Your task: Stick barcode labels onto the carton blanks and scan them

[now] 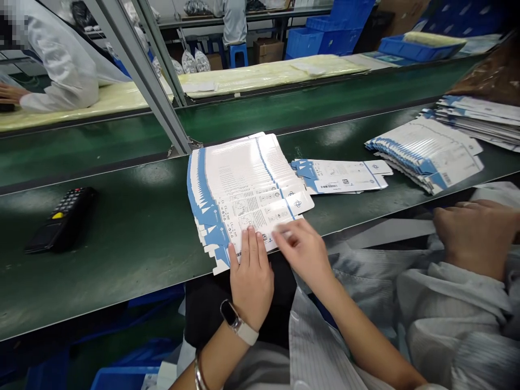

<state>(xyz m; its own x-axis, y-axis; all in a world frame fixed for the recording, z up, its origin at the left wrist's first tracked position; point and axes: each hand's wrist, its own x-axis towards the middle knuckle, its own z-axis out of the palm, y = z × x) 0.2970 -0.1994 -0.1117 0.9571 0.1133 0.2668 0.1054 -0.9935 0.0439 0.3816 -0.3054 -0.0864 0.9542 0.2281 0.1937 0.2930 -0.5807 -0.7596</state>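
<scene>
A fanned stack of flat white-and-blue printed cartons [244,179] lies on the green work surface before me. My left hand [252,276] rests on its near end, fingers stretched flat across the top carton. Close by, at the stack's near right edge, my right hand [306,254] has its fingers curled and its thumb near the index finger. Its fingertips are slightly blurred, and whatever may be between them cannot be made out. Right of the stack, a smaller pile of the same cartons [341,176] touches or almost touches it.
A black handheld device with keys [60,219] lies at left. Further right are another fanned carton pile [426,151] and a co-worker's hand [475,235]. A metal post [142,70] rises behind the stack. Across the green belt [260,111], another person's sleeve [69,65] shows.
</scene>
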